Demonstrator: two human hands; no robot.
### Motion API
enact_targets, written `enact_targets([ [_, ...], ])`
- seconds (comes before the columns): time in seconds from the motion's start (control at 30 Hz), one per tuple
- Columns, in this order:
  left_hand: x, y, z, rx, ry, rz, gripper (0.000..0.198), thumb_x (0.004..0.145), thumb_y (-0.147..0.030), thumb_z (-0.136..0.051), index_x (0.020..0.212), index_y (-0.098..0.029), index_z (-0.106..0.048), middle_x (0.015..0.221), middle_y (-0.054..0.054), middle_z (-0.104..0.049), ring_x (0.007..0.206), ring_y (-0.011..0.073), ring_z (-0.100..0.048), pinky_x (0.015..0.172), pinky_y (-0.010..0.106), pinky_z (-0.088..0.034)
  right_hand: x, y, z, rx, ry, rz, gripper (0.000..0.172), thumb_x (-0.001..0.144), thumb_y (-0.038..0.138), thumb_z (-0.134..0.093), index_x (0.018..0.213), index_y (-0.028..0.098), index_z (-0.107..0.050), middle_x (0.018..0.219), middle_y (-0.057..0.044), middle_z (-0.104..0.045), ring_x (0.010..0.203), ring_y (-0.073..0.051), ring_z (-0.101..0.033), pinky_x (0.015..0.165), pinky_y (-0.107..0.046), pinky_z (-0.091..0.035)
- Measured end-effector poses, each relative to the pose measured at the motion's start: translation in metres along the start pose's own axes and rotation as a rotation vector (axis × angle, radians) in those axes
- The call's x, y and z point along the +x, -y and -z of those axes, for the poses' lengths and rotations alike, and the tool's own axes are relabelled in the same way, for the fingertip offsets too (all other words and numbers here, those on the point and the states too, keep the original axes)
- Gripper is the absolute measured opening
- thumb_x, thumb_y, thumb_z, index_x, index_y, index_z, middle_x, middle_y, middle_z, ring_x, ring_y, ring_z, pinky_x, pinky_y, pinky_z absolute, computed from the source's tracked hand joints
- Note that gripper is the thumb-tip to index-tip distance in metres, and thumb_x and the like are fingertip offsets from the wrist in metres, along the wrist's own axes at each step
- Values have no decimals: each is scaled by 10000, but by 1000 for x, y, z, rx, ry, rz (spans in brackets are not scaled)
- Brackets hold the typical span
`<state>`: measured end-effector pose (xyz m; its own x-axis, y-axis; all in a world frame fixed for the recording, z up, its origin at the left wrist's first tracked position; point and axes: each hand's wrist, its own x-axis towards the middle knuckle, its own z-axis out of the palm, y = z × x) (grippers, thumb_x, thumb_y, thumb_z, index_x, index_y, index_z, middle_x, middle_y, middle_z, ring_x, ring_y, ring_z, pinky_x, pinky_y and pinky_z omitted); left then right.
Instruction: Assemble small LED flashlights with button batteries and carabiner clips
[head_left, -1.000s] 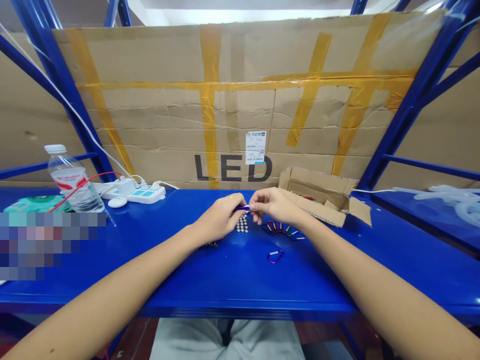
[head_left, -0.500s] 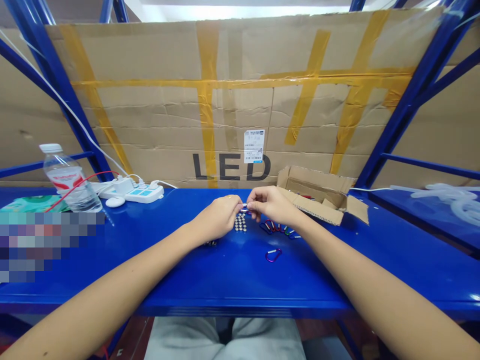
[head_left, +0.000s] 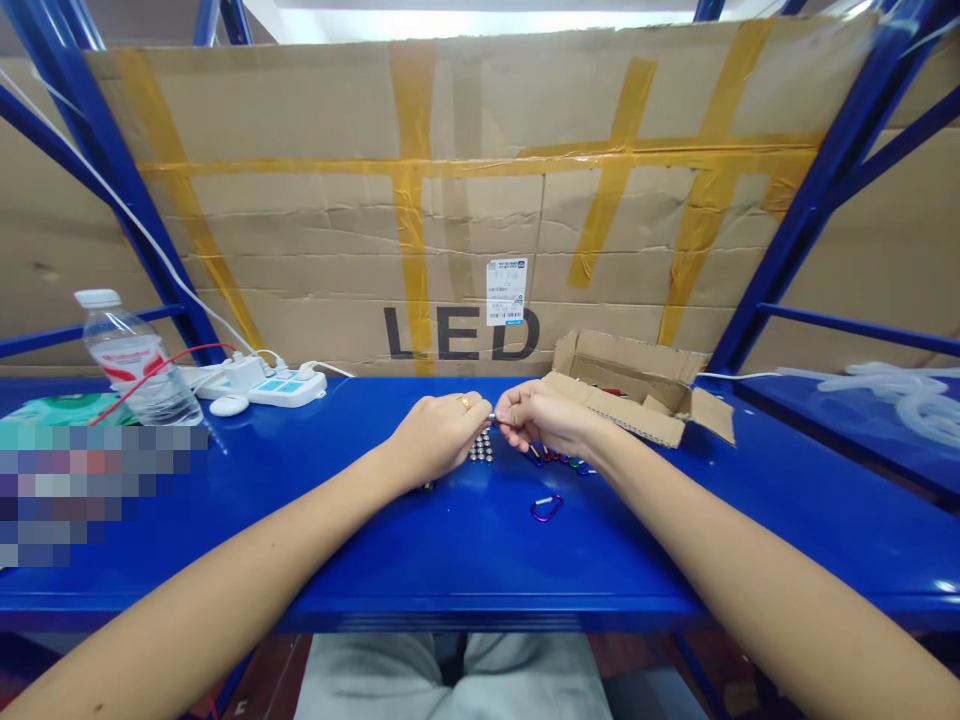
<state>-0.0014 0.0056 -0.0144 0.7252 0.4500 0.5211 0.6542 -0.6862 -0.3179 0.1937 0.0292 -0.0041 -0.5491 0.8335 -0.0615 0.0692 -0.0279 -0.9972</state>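
My left hand point(head_left: 442, 430) and my right hand point(head_left: 546, 415) meet over the table, fingertips pinched close together. Between them shows a small silvery metal piece point(head_left: 492, 418); the fingers cover most of it, so its kind is unclear. Just below lie small round metal pieces point(head_left: 481, 448) in neat rows, partly hidden by my left hand. Several coloured carabiners point(head_left: 559, 458) lie in a row under my right hand. Closer to me, a single purple carabiner point(head_left: 547, 508) rests by itself. Some small dark pieces point(head_left: 427, 487) peek out beneath my left wrist.
An open cardboard box point(head_left: 622, 400) stands at the back right, with some red items inside. At the left are a water bottle point(head_left: 142, 365), a white power strip point(head_left: 281, 385) with cables and a green packet point(head_left: 64, 408). A large cardboard panel point(head_left: 322, 250) closes off the back.
My left hand has rolled a little, showing more of its back and ring. My right hand has dipped slightly, covering more of the carabiner row. The pinch continues.
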Motion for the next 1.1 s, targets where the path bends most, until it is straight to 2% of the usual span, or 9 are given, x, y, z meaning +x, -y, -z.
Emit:
enact_targets([
  [0.1,0,-1,2,-35,14,38,243,997,-213,-301,915,-161,-524,851,77,-633,750,193,-625,618,300,-478,-2,3,-3,-76,-24,86,173,722,192,-713,628,151,-574,523,-6,-605,436,-93,-552,422,-213,-465],
  [0.27,1,-8,5,-168,14,138,203,992,-247,-329,988,-153,-508,897,90,-634,839,217,-622,747,356,-509,-6,6,-5,-350,-96,203,213,780,262,-713,672,170,-554,522,-3,-619,418,-104,-564,425,-227,-462],
  [0.37,2,-10,4,-191,15,195,238,984,-195,-296,985,-148,-529,954,112,-614,891,226,-606,805,384,-509,-5,5,-4,-386,-126,245,226,783,289,-714,681,173,-549,521,0,-618,422,-102,-565,423,-221,-461],
  [0.53,4,-9,1,-237,74,251,236,974,-180,-323,910,-144,-547,904,106,-597,868,231,-592,804,392,-502,-2,3,-2,-417,-122,261,209,782,285,-699,685,169,-555,519,-1,-619,432,-104,-571,426,-216,-459],
  [0.83,2,-2,2,-274,27,152,157,963,-192,-389,964,-147,-540,912,90,-588,830,217,-593,738,357,-498,-3,1,-1,-276,-43,193,191,753,271,-711,679,159,-576,518,-5,-622,424,-102,-566,436,-225,-471],
  [1.1,2,-4,4,-299,4,120,124,967,-185,-376,913,-171,-486,941,86,-546,854,212,-560,750,353,-496,-2,2,-2,-159,-31,164,207,708,276,-742,647,159,-582,503,-10,-619,420,-93,-548,416,-214,-468],
])
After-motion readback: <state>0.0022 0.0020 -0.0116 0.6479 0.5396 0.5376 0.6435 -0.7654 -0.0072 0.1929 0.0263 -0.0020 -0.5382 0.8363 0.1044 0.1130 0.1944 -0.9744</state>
